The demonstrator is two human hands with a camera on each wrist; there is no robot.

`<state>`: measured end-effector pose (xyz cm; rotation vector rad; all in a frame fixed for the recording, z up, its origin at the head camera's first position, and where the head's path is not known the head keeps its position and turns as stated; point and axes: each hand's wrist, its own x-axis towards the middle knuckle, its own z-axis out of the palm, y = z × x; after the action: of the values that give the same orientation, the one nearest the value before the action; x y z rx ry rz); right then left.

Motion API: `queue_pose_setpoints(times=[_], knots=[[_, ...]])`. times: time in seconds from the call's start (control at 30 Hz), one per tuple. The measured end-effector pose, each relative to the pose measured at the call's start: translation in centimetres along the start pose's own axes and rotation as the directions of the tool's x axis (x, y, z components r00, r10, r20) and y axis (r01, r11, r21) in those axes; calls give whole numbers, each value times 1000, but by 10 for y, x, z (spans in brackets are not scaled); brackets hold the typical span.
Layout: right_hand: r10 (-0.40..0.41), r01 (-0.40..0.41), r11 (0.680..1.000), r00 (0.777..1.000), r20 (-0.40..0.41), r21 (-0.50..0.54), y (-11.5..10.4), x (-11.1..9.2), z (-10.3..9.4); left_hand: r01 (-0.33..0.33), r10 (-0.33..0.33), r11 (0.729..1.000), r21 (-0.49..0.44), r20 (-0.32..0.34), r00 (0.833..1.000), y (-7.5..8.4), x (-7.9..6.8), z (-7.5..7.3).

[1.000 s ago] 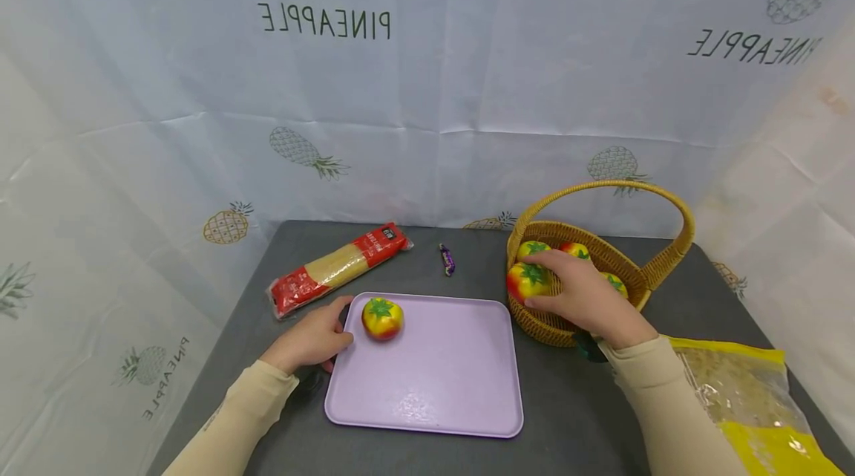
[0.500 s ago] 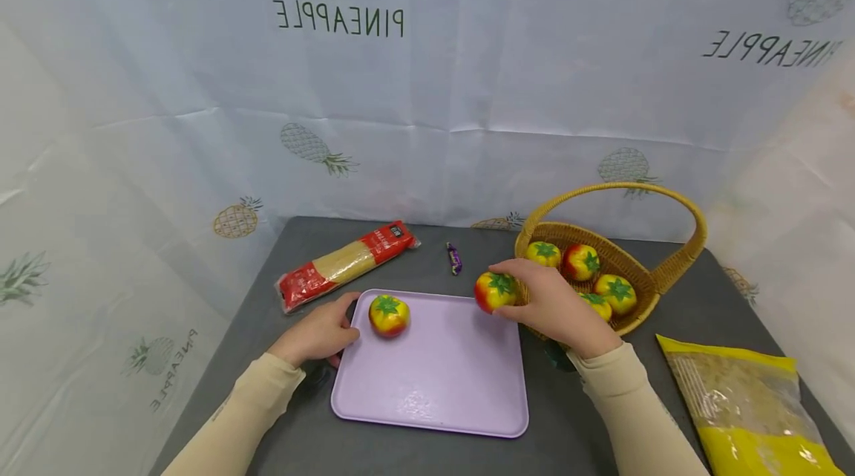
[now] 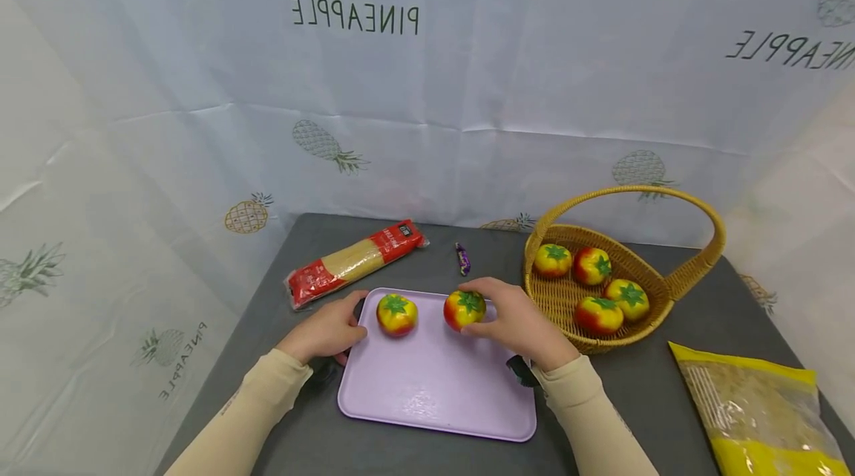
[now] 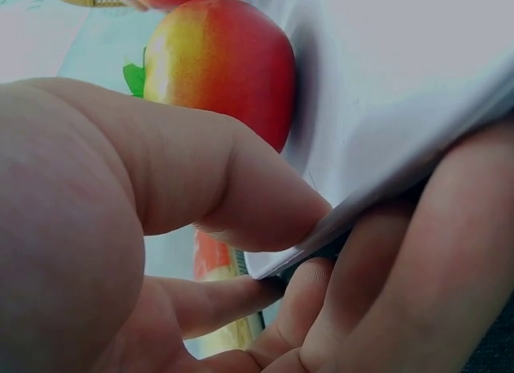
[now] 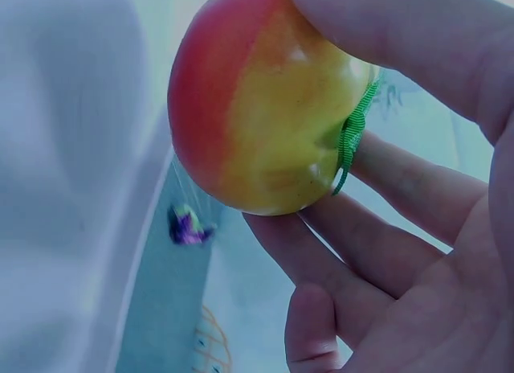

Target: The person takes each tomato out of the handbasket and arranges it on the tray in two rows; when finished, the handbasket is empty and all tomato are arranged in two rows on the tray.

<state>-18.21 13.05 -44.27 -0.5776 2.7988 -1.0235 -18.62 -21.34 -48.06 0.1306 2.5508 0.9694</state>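
Note:
My right hand [image 3: 517, 320] grips a red-and-yellow toy tomato [image 5: 265, 108] with a green leafy top, thumb on one side and fingers on the other. In the head view it is over the back part of the lilac tray [image 3: 434, 394]. My left hand [image 3: 327, 329] pinches the tray's left rim, its thumb [image 4: 273, 204] on the edge and fingers curled beneath. A second toy tomato [image 3: 397, 315] sits on the tray near its back left corner, close to that hand. Several more, like this toy tomato [image 3: 591, 266], lie in the wicker basket [image 3: 551, 301].
The basket, with its tall arched handle [image 3: 634, 189], stands right of the tray. A red-ended pack of noodles [image 3: 354, 262] and a small purple-wrapped candy [image 3: 463, 259] lie behind the tray. At the front right is a yellow-and-clear bag [image 3: 761, 409]. A pineapple-print curtain [image 3: 454, 90] hangs behind.
My right hand has taken a toy tomato out of the basket and carried it left over the tray. The left hand keeps its grip on the tray's rim.

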Motion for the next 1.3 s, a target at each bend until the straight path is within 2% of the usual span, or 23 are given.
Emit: queue_pose_setpoints(times=[0.2, 0.33, 0.8, 1.3], knots=[[10, -11, 999, 999, 32, 30, -4, 3, 21, 13, -13, 1000, -2, -4, 1000, 0, -1, 0], [-4, 4, 1000, 1000, 25, 12, -3, 4, 26, -6, 6, 1000, 2, -8, 1000, 2, 1, 0], [-9, 9, 1000, 999, 35, -5, 3, 7, 35, -9, 9, 1000, -15, -3, 1000, 3, 0, 0], [-9, 9, 1000, 999, 32, -17, -4, 8, 37, 0, 1, 1000, -8, 3, 1000, 2, 1, 0]])
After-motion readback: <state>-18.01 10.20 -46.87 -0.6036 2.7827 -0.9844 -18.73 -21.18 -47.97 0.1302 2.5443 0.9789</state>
